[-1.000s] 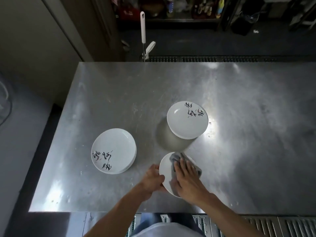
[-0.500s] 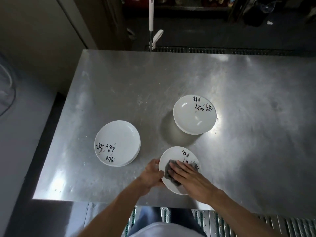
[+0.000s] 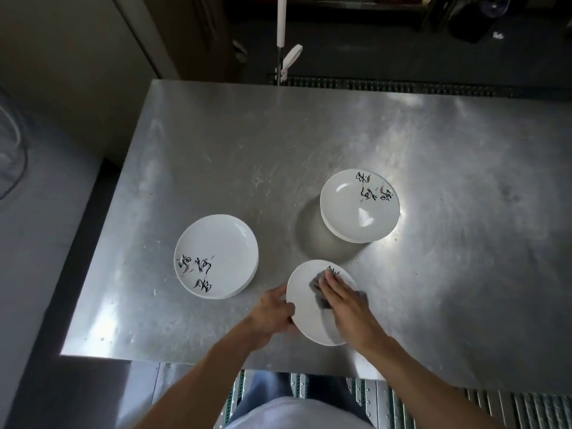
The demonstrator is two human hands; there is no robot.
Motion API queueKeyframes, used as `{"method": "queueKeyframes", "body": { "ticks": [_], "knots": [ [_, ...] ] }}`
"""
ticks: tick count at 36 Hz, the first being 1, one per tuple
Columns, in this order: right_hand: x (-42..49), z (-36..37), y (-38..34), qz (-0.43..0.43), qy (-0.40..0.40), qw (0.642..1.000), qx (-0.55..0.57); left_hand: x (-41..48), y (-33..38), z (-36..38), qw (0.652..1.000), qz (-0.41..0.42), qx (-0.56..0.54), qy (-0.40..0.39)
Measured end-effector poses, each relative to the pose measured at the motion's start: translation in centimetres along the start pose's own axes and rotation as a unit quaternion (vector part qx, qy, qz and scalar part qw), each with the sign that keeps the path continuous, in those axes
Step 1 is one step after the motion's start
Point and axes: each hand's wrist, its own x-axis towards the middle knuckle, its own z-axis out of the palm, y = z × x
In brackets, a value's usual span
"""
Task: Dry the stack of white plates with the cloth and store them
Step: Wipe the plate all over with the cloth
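Brushed stainless steel table (image 3: 309,134) fills most of the head view. White round ceramic plate (image 3: 305,311) with black brush lettering at its far rim sits at the table's near edge, about mid-width. Cannot tell if it rests on the table or is lifted just off it.

Left hand (image 3: 272,314) grips the plate's left rim, fingers curled round the edge, thumb side on top. Right hand (image 3: 343,301) lies flat on top of the plate with fingers straight, pressing a grey crumpled cloth (image 3: 320,294) onto the plate's face. It presses rather than clenches. The cloth bunches out under the fingertips and also shows at the plate's right rim. It partly covers the lettering.

Left stack of white round plates (image 3: 216,252) stands on the left part of the table, back from the near edge. Black lettering is on the side of the top plate toward the near edge. Right stack of white round plates (image 3: 359,209) stands around the table's middle, farther from the near edge. Its lettering is on the far-right side, and its shadow falls to the left on the steel. Both stacks are apart from the held plate and touch nothing else.

White mop handle (image 3: 281,20) stands upright beyond the table's far edge. Metal floor grating (image 3: 387,394) shows below the table's near edge, beside the person's legs.
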Motion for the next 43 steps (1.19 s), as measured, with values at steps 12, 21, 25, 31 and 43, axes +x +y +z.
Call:
{"method": "queueKeyframes", "body": {
  "ticks": [12, 21, 25, 31, 43],
  "knots": [
    [-2.2, 0.3, 1.5, -0.15, 0.024, 0.988, 0.004, -0.6, 0.1, -0.4, 1.0, -0.007, -0.007, 0.011],
    [0.3, 1.4, -1.5, -0.035, 0.065, 0.987, 0.14, -0.7, 0.3, -0.4, 0.999, -0.022, 0.011, -0.044],
    [-0.1, 2.3, -2.5, -0.052, 0.084, 0.987, 0.13, -0.3, 0.3, -0.4, 0.999, -0.021, 0.016, -0.026],
    [-0.3, 1.7, -2.9, -0.048, 0.071, 0.986, 0.141, -0.4, 0.0, -0.4, 0.998, -0.03, 0.043, -0.017],
    [1.3, 0.9, -0.8, 0.095, 0.037, 0.991, 0.089, -1.0, -1.4, 0.9, 0.995, -0.024, -0.086, 0.05]
  ]
}}
